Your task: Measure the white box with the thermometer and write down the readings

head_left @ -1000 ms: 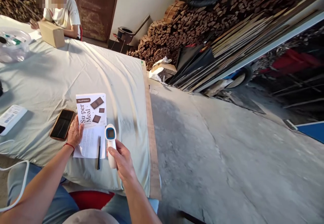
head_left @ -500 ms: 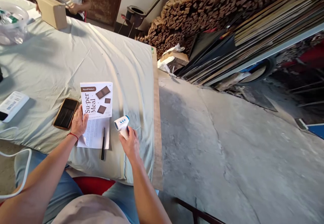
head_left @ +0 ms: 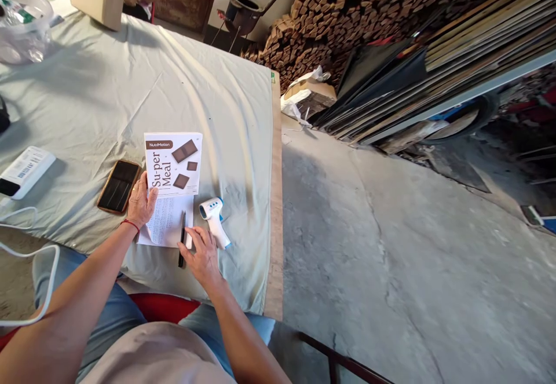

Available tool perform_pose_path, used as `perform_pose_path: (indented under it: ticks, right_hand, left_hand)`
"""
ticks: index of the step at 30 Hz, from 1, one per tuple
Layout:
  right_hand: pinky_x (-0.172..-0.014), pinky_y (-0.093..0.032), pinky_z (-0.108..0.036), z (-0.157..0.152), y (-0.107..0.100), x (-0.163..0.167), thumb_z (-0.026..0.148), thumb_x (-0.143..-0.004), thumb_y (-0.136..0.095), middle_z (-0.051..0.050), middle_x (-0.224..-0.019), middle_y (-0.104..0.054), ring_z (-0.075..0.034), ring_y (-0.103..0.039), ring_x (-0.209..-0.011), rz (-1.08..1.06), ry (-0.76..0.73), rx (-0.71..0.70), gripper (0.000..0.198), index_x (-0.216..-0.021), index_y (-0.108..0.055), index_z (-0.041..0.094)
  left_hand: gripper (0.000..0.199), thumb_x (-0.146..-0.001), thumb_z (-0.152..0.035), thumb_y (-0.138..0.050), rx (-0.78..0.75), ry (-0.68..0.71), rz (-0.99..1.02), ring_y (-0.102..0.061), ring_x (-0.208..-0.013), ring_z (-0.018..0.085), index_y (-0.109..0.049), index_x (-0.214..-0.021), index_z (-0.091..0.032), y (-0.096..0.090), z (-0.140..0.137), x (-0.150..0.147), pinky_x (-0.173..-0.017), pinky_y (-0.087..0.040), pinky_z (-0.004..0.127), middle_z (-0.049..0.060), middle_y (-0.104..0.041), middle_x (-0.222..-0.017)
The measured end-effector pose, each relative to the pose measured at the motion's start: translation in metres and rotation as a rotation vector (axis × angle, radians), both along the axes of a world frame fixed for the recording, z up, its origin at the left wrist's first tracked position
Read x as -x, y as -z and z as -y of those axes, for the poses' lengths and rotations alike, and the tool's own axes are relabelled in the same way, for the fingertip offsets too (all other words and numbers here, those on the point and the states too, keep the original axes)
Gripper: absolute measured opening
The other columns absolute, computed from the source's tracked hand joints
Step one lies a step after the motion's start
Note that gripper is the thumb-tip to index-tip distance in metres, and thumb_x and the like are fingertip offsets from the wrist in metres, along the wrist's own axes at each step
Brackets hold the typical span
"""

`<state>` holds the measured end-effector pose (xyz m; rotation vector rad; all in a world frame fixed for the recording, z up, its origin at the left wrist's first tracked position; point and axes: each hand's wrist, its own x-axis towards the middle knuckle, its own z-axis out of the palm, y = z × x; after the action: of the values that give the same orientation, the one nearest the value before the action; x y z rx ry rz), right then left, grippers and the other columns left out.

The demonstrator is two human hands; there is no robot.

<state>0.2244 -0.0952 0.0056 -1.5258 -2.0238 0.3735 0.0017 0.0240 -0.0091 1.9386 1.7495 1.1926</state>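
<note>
Black pen, one; thermometer, one

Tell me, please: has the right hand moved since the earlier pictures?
Yes: the right hand has moved left, away from the table's wooden edge and over to the pen.

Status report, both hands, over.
Left hand holding Su-per Meal pack. Right hand at black pen, grip unclear. White thermometer lying close by, not covering pen.

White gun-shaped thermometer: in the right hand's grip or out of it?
Out of it: the thermometer lies on its side on the cloth; the right hand is at the pen.
</note>
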Motion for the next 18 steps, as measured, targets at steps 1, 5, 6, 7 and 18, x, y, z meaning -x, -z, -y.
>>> perform_pose_path:
  ticks: [1, 5, 6, 7, 18]
  right_hand:
    - [-0.093, -0.053, -0.046, -0.003, 0.001, 0.001, 0.032, -0.095, -0.063, -0.013, -0.110, -0.068, -0.030, -0.064, -0.103, 0.020, 0.022, 0.027, 0.035, -0.127, -0.067, 0.020]
    - [-0.080, -0.053, -0.040, -0.021, -0.002, 0.009, 0.024, -0.092, -0.061, -0.012, -0.099, -0.069, -0.028, -0.065, -0.086, 0.109, 0.066, 0.154, 0.043, -0.135, -0.066, 0.020]
    - [-0.077, -0.053, -0.038, -0.024, -0.003, 0.010, 0.020, -0.091, -0.058, -0.011, -0.096, -0.068, -0.027, -0.064, -0.081, 0.106, 0.065, 0.171, 0.044, -0.135, -0.067, 0.021]
    - [-0.074, -0.053, -0.036, -0.027, -0.004, 0.010, 0.017, -0.090, -0.055, -0.010, -0.094, -0.068, -0.024, -0.064, -0.078, 0.081, 0.062, 0.173, 0.046, -0.134, -0.068, 0.022]
    - [-0.082, -0.060, -0.034, -0.007, -0.002, -0.010, 0.016, -0.095, -0.041, -0.008, -0.103, -0.066, -0.020, -0.067, -0.088, -0.402, -0.023, 0.104, 0.044, -0.130, -0.068, 0.024]
  left_hand:
    - [0.087, -0.101, -0.074, -0.021, 0.002, 0.005, 0.001, -0.055, -0.133, 0.036, -0.042, -0.151, -0.006, -0.001, 0.000, 0.000, -0.114, -0.042, 0.053, 0.027, -0.058, -0.140]
    - [0.089, -0.100, -0.076, -0.023, 0.028, 0.032, 0.010, -0.052, -0.137, 0.036, -0.039, -0.153, -0.007, -0.002, -0.001, 0.002, -0.117, -0.039, 0.054, 0.026, -0.055, -0.145]
    - [0.090, -0.099, -0.076, -0.023, 0.039, 0.039, 0.011, -0.052, -0.136, 0.036, -0.038, -0.154, -0.007, -0.002, -0.001, 0.003, -0.117, -0.039, 0.054, 0.026, -0.055, -0.144]
    - [0.091, -0.099, -0.077, -0.023, 0.048, 0.044, 0.012, -0.053, -0.136, 0.036, -0.038, -0.154, -0.007, -0.002, -0.002, 0.003, -0.117, -0.039, 0.054, 0.026, -0.055, -0.144]
    - [0.092, -0.098, -0.077, -0.021, 0.036, 0.038, 0.006, -0.052, -0.137, 0.037, -0.038, -0.154, -0.006, -0.002, -0.003, 0.000, -0.118, -0.038, 0.055, 0.027, -0.053, -0.147]
